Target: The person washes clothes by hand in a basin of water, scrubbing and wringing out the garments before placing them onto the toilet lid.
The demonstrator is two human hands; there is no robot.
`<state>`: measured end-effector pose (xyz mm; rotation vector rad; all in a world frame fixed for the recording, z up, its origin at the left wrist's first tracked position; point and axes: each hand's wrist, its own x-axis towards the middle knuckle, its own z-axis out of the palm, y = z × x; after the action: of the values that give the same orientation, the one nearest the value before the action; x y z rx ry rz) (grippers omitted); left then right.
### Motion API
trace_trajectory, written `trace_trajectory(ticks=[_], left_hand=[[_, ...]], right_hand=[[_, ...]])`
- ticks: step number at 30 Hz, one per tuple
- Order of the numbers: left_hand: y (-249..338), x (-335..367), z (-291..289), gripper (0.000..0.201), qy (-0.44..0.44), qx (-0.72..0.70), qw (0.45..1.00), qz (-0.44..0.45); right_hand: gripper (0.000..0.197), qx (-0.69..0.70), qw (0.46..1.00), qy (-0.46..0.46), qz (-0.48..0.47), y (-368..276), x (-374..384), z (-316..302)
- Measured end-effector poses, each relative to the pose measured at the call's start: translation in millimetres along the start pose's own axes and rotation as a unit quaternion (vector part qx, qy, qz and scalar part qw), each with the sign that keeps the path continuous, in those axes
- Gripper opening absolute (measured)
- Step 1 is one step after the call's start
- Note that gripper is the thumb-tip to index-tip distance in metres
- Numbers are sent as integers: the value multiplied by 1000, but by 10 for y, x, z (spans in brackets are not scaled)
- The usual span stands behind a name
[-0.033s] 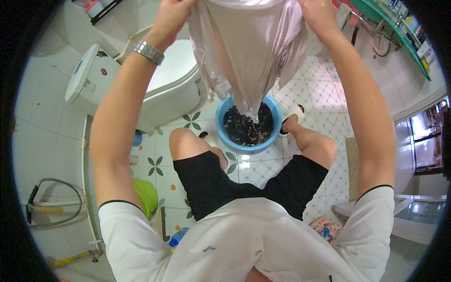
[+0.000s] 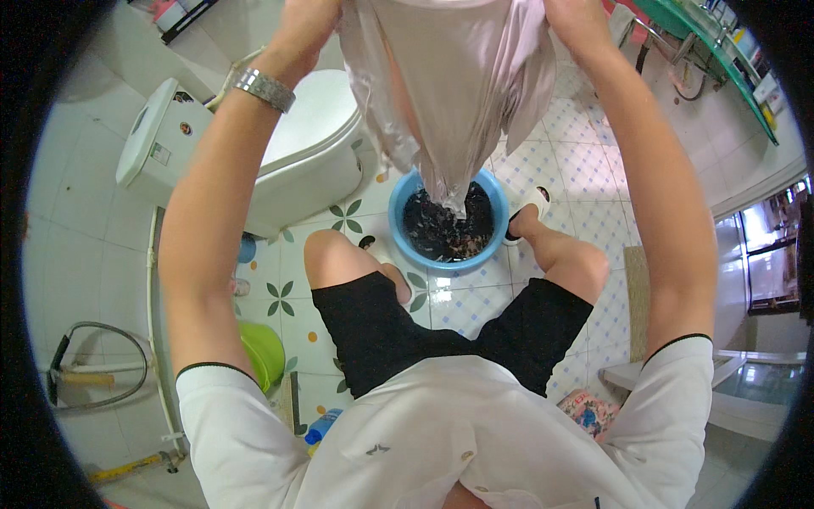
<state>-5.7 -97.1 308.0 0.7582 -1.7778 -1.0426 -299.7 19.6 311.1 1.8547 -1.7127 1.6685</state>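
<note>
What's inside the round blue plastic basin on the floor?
The basin holds dark, glistening material, possibly soaked cloth. The pale, shiny fabric hanging in front partly covers the middle and back; what's there can't be seen.

Garment (image 2: 454, 81), one: pale pinkish-grey cloth, glossy and wet-looking, creased in long vertical folds. Spread and hanging at 12 o'clock; top edge cut off by the view. Gripped by left hand (image 2: 305, 30) at 11 o'clock, right hand (image 2: 578, 30) at 1. Lower edge gathers to a ragged point towards 6; looser folds droop at 7 and 5.

Basin (image 2: 397, 222), one: round, light blue, upright on the floor, beyond the garment's tip; contact unclear. Contents (image 2: 424, 227): dark, wet-looking mass, brownish patch at 5; exact kind unclear.
</note>
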Motion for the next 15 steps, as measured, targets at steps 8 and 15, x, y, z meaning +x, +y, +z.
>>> trace_trajectory(ticks=[8,15], left_hand=[[-1031,-527,662,20,-57,4,990,-128],[-3371,-1748,1484,30,-16,160,958,-239]], right_hand=[[30,22,995,-44,90,819,-952,958],[33,-3,916,-183,358,2258,-3263,1804]])
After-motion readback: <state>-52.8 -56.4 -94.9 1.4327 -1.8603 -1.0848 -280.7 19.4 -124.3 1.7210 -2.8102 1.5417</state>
